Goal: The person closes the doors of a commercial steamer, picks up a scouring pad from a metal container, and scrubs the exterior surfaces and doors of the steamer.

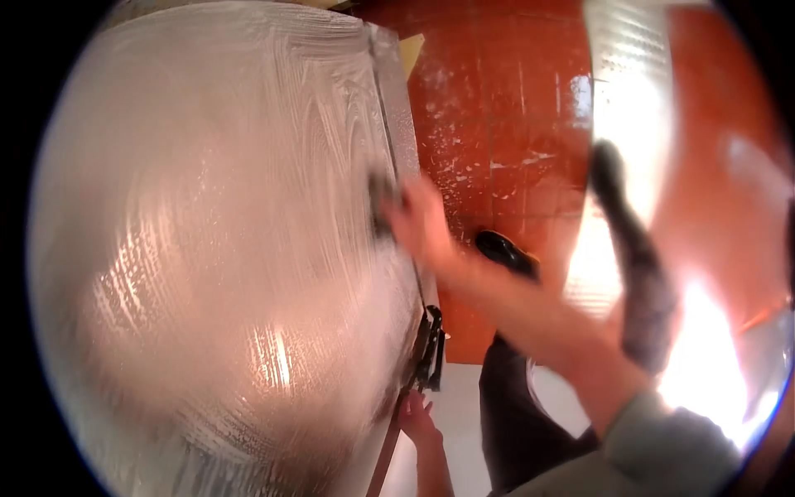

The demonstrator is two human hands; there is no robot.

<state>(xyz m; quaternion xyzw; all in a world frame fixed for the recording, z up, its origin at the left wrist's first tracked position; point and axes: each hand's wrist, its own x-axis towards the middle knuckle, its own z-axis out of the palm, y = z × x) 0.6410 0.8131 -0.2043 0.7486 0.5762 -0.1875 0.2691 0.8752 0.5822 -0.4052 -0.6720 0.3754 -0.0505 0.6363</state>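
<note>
A dark pad lies against the wet, streaked pale panel near its right edge. My right hand, blurred by motion, is closed on this pad. Lower down, my left hand is at the panel's edge with its fingers apart, just below a black fitting. Whitish streaks and suds cover much of the panel.
Red tiled floor with white splashes lies right of the panel. A black shoe and dark-clothed legs show below my right arm. A bright, glaring strip crosses the floor. A yellowish piece sticks out by the panel's upper corner.
</note>
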